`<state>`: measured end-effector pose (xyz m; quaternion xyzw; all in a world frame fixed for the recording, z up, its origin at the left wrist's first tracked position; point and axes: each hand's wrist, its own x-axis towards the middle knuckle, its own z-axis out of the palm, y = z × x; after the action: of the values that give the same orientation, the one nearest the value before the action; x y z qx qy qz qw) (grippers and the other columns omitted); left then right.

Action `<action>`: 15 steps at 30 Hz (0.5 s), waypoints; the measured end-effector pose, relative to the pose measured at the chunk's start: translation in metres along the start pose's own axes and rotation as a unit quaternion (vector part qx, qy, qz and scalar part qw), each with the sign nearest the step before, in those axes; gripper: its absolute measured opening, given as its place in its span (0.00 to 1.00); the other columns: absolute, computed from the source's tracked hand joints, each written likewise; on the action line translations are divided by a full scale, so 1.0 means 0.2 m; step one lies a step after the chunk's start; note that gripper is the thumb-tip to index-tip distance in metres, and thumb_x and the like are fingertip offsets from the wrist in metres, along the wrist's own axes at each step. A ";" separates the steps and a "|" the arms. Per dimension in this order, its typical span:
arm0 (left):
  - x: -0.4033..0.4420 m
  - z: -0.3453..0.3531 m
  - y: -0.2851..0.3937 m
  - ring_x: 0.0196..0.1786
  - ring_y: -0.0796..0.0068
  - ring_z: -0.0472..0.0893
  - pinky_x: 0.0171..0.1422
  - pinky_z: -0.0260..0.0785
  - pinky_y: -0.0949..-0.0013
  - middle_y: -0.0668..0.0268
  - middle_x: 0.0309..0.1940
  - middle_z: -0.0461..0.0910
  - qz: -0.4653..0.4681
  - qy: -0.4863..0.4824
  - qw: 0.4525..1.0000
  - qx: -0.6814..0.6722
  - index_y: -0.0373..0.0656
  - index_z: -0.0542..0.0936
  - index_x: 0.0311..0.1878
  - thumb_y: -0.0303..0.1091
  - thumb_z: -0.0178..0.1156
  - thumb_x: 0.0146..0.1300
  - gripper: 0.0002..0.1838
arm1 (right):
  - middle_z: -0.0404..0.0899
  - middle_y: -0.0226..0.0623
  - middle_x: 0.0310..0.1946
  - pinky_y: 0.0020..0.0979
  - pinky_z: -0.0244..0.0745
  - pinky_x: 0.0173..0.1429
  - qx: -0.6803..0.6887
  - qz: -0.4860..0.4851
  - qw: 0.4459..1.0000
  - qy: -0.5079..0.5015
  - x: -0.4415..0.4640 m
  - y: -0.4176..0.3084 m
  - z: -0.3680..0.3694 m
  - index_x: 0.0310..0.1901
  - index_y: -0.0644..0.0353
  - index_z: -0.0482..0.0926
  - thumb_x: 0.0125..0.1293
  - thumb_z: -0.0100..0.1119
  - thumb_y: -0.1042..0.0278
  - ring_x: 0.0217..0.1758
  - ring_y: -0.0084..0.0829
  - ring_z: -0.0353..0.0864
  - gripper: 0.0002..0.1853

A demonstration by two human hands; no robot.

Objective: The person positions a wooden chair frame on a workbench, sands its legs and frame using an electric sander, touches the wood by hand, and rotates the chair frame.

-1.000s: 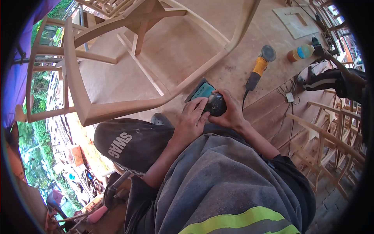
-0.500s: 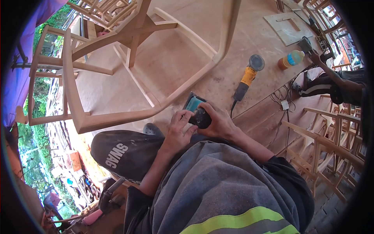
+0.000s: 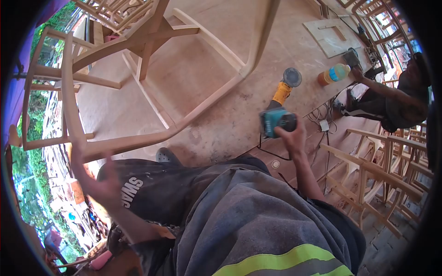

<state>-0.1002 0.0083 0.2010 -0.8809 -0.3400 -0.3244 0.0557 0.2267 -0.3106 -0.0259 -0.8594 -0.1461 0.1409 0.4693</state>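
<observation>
My right hand (image 3: 294, 135) grips a teal and black palm sander (image 3: 275, 122), lifted in front of the yellow angle grinder (image 3: 282, 93) and hiding part of its body. On the left, my left hand (image 3: 99, 181) is smeared by motion, with its thumb apart from the fingers and nothing in it. Its fingertips are close to the lower corner of a bare wooden chair frame (image 3: 126, 143); whether they touch I cannot tell. The frame lies tipped over on a dusty brown work surface (image 3: 202, 138).
A bottle of amber liquid (image 3: 334, 75) stands near another person's hand (image 3: 358, 74), which is at a dark tool (image 3: 351, 57). Cables (image 3: 324, 112) hang by the surface's edge. More chair frames (image 3: 382, 170) are at right. A flat board (image 3: 329, 36) lies at the back.
My hands, together on the sander before, have parted. The right hand has carried the sander right, towards the grinder; the left hand has let go and swung left to the chair frame.
</observation>
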 end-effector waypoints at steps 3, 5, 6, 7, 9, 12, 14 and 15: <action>0.20 -0.06 -0.24 0.72 0.57 0.67 0.77 0.59 0.54 0.54 0.69 0.68 -0.002 -0.025 0.995 0.099 0.40 0.69 0.71 0.33 0.66 0.66 0.31 | 0.82 0.38 0.40 0.34 0.78 0.50 -0.040 0.077 0.992 0.090 0.14 0.27 -0.11 0.51 0.62 0.78 0.45 0.73 0.63 0.43 0.35 0.83 0.29; 0.27 -0.03 -0.38 0.75 0.57 0.65 0.77 0.59 0.53 0.55 0.72 0.64 -0.026 -0.096 0.991 0.092 0.42 0.68 0.72 0.35 0.66 0.66 0.33 | 0.83 0.40 0.40 0.36 0.79 0.50 -0.058 0.090 0.982 0.153 0.29 0.50 -0.14 0.51 0.61 0.79 0.44 0.73 0.61 0.41 0.37 0.84 0.30; 0.29 -0.02 -0.42 0.76 0.56 0.64 0.78 0.59 0.53 0.55 0.74 0.62 -0.063 -0.149 0.985 0.057 0.43 0.67 0.73 0.35 0.66 0.66 0.34 | 0.83 0.40 0.40 0.36 0.79 0.50 -0.058 0.078 0.983 0.157 0.37 0.58 -0.16 0.51 0.61 0.79 0.44 0.73 0.61 0.41 0.37 0.84 0.30; 0.30 -0.01 -0.46 0.79 0.53 0.55 0.80 0.52 0.52 0.55 0.77 0.56 -0.080 -0.208 0.975 -0.004 0.45 0.64 0.75 0.36 0.66 0.62 0.38 | 0.83 0.43 0.41 0.39 0.78 0.51 -0.136 0.081 0.971 0.180 0.44 0.63 -0.17 0.51 0.61 0.80 0.43 0.73 0.59 0.42 0.41 0.84 0.31; 0.31 0.00 -0.51 0.81 0.53 0.51 0.82 0.48 0.54 0.56 0.79 0.52 -0.018 -0.268 0.962 0.058 0.45 0.63 0.75 0.34 0.65 0.60 0.39 | 0.83 0.50 0.44 0.44 0.76 0.57 -0.214 0.099 0.953 0.190 0.57 0.64 -0.19 0.51 0.59 0.81 0.41 0.71 0.54 0.49 0.49 0.84 0.32; 0.33 0.00 -0.49 0.81 0.52 0.48 0.83 0.45 0.54 0.54 0.80 0.49 -0.048 -0.292 0.954 0.043 0.45 0.62 0.75 0.33 0.64 0.58 0.41 | 0.83 0.52 0.47 0.44 0.76 0.59 -0.254 0.170 0.943 0.132 0.74 0.58 -0.21 0.52 0.59 0.80 0.42 0.69 0.51 0.54 0.49 0.83 0.33; 0.33 0.01 -0.46 0.82 0.50 0.47 0.83 0.45 0.53 0.52 0.80 0.48 -0.076 -0.314 0.946 0.021 0.45 0.63 0.75 0.35 0.65 0.57 0.40 | 0.82 0.53 0.49 0.45 0.75 0.60 -0.239 0.163 0.949 0.128 0.87 0.66 -0.18 0.54 0.59 0.78 0.43 0.68 0.50 0.56 0.50 0.82 0.34; 0.33 0.01 -0.46 0.82 0.50 0.47 0.83 0.45 0.53 0.52 0.80 0.48 -0.076 -0.310 0.948 0.022 0.45 0.63 0.75 0.35 0.65 0.57 0.40 | 0.82 0.54 0.51 0.45 0.75 0.61 -0.226 0.162 0.953 0.122 0.92 0.67 -0.17 0.56 0.59 0.77 0.44 0.68 0.49 0.57 0.50 0.82 0.36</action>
<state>-0.1216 0.1165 0.2283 -0.9081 -0.4136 -0.0311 -0.0574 0.4241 -0.3348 -0.1407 -0.9659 0.0253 0.0723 0.2474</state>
